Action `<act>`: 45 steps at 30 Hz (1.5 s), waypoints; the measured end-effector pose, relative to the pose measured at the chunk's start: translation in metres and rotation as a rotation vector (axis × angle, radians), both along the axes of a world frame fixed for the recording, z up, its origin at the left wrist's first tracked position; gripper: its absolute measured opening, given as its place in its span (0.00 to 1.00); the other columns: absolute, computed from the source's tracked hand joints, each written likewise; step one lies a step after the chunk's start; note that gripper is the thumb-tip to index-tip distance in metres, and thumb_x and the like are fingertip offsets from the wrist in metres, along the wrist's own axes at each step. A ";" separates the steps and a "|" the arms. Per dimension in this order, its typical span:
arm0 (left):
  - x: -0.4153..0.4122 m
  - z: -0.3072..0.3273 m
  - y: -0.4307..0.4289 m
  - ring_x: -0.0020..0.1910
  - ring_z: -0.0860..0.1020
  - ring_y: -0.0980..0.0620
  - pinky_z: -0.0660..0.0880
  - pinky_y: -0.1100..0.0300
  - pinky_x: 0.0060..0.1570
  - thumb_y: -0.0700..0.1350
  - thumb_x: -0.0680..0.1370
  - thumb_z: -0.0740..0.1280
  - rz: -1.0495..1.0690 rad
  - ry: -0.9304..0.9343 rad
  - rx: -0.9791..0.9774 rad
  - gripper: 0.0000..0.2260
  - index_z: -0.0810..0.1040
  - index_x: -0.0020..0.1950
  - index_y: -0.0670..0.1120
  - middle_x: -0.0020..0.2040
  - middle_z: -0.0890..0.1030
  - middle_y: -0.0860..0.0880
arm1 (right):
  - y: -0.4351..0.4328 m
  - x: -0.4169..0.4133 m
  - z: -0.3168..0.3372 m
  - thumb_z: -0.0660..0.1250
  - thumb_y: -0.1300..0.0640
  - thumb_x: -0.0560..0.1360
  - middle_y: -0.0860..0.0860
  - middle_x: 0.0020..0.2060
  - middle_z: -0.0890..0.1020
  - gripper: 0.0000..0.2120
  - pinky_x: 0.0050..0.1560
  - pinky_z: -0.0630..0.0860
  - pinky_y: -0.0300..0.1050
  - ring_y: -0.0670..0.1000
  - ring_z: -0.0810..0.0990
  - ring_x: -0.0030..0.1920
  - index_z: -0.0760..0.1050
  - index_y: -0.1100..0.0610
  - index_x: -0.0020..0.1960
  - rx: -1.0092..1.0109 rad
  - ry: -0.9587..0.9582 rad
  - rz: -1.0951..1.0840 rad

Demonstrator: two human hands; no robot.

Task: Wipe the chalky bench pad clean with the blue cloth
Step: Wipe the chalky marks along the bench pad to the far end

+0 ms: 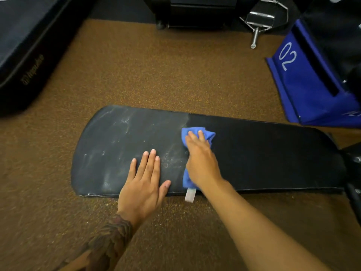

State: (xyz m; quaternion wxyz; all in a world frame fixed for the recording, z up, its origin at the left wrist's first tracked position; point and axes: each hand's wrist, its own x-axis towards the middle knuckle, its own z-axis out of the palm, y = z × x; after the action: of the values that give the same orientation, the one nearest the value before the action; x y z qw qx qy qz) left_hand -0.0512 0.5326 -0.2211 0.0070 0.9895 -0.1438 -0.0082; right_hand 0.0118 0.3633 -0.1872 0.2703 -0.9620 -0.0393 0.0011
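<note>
A long black bench pad (263, 153) stretches across the middle of the head view. Its left half is smeared with white chalk; its right half looks dark and clean, with a sharp border near the middle. My right hand (201, 159) presses flat on the blue cloth (207, 133) at that border. The cloth bunches past my fingertips and also shows under my wrist, where a white tag hangs over the pad's near edge. My left hand (145, 182) lies flat, fingers spread, on the chalky part near the front edge, holding nothing.
Brown speckled rubber flooring (156, 75) surrounds the pad. A black padded mat (25, 47) lies at the far left. A blue panel marked 02 (300, 85) stands at the right. Black equipment and a chrome handle (257, 26) sit at the back. A dark bench frame (353, 173) is at the right end.
</note>
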 end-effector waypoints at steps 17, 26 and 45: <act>-0.001 -0.002 0.000 0.76 0.57 0.42 0.53 0.42 0.73 0.58 0.82 0.43 0.000 -0.015 0.000 0.31 0.62 0.74 0.36 0.76 0.60 0.39 | -0.001 -0.068 -0.013 0.64 0.80 0.62 0.59 0.68 0.71 0.34 0.65 0.67 0.64 0.63 0.61 0.71 0.69 0.65 0.67 -0.030 -0.084 -0.007; -0.002 -0.002 0.000 0.77 0.55 0.42 0.53 0.41 0.74 0.57 0.82 0.45 0.007 -0.019 -0.014 0.31 0.61 0.75 0.36 0.77 0.59 0.39 | -0.044 -0.131 -0.013 0.65 0.78 0.59 0.55 0.71 0.66 0.41 0.71 0.61 0.55 0.57 0.57 0.74 0.64 0.62 0.71 -0.120 -0.052 0.219; -0.001 -0.002 0.002 0.76 0.56 0.42 0.55 0.40 0.73 0.58 0.82 0.44 0.003 -0.015 -0.020 0.31 0.62 0.74 0.36 0.76 0.60 0.39 | -0.015 -0.009 -0.001 0.65 0.76 0.63 0.61 0.69 0.69 0.32 0.65 0.68 0.60 0.64 0.61 0.72 0.67 0.67 0.67 -0.119 -0.030 -0.003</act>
State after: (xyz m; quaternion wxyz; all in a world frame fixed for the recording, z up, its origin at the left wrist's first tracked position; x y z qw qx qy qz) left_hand -0.0518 0.5341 -0.2231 0.0157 0.9897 -0.1425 0.0009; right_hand 0.0025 0.3485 -0.1878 0.2120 -0.9763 -0.0419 -0.0111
